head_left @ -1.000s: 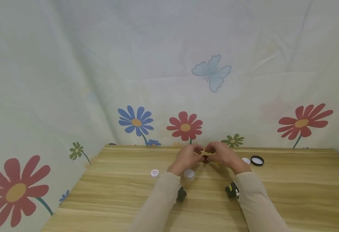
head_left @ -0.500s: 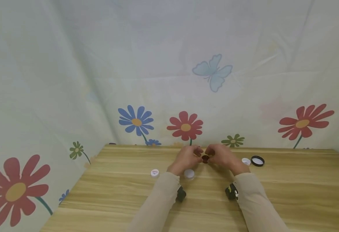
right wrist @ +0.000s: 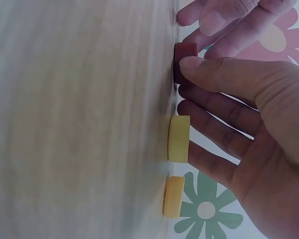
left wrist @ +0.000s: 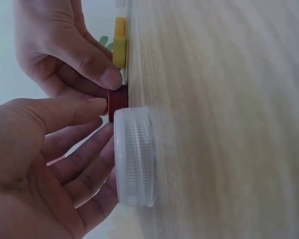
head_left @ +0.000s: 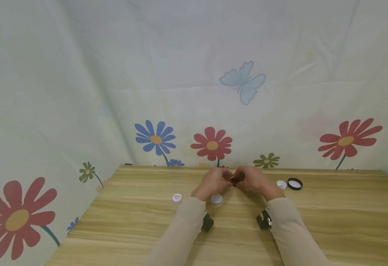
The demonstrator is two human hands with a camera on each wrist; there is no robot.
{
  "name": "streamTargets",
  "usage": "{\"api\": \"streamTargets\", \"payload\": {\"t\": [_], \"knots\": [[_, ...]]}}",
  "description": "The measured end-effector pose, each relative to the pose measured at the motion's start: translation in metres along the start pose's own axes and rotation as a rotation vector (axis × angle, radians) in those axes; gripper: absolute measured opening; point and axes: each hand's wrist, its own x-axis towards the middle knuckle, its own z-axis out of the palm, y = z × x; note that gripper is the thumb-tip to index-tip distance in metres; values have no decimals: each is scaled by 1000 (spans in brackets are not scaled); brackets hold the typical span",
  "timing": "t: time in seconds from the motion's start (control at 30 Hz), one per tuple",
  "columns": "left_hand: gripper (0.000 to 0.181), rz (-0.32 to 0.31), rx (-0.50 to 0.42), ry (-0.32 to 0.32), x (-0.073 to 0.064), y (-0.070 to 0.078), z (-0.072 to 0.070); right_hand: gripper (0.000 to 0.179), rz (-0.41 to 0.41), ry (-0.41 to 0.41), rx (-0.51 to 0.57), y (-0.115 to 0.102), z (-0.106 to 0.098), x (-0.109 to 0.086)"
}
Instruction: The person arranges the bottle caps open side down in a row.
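A small dark red cap (head_left: 235,181) stands on the table between both hands. My right hand (head_left: 253,180) pinches it, the thumb against its side in the right wrist view. My left hand (head_left: 212,183) reaches it from the other side, its fingers loosely bent. In the right wrist view the left thumb is just off the cap's upper edge. Close to my left hand a ribbed whitish lid (left wrist: 133,157) sits on the table. Beside my right hand's lower fingers are a yellow cap (right wrist: 179,139) and an orange-yellow cap (right wrist: 174,196), both hidden by that hand in the head view.
A white cap with printed lettering (head_left: 177,198) lies to the left. On the right are a small white cap (head_left: 281,184) and a black-rimmed lid (head_left: 295,183) with a white inside. The wooden table (head_left: 140,221) ends at a flower-patterned cloth (head_left: 180,74) behind.
Both hands have stayed around the dark red cap, with small shifts of the fingers. The right hand has lowered slightly, and the white cap beside its wrist shows more fully.
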Motion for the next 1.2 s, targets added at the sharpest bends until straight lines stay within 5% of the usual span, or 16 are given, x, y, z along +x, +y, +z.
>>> {"api": "streamTargets", "payload": {"t": [0.8,1.2], "knots": [[24,-25,-44,-6,-1,1,-2,22,-20,12,18,2,-4,-1],[22,26,-61,51,-1,-2,-3,22,-37,27,56,0,-9,-2]]}}
